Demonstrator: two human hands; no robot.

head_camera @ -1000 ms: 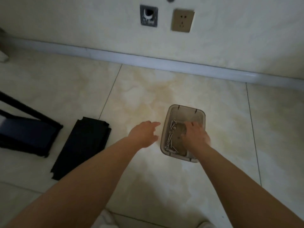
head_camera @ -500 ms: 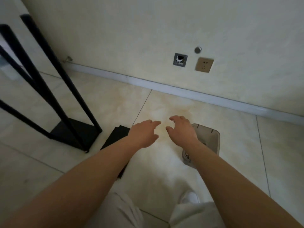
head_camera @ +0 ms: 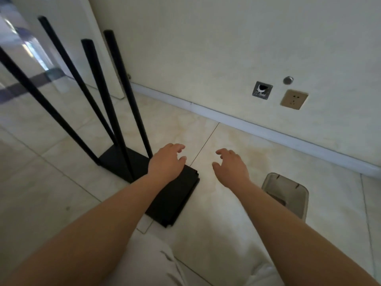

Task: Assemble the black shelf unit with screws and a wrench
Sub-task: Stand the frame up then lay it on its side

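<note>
Both hands have left the screw tray [head_camera: 288, 195]: left hand [head_camera: 167, 162] and right hand [head_camera: 231, 166] hover empty, fingers loosely spread, reaching toward the panels [head_camera: 175, 201], probably next.

A cream wall [head_camera: 206, 48] fills the view from 12 to 2 o'clock, with a white skirting [head_camera: 268, 130] along its foot. On it at 2 o'clock sit a socket [head_camera: 294, 99], a metal plate [head_camera: 262, 90] and a round cap [head_camera: 288, 80]. Pale floor tiles [head_camera: 51, 172] run from 3 round to 9 o'clock, and a white door [head_camera: 68, 38] stands at 11.
</note>
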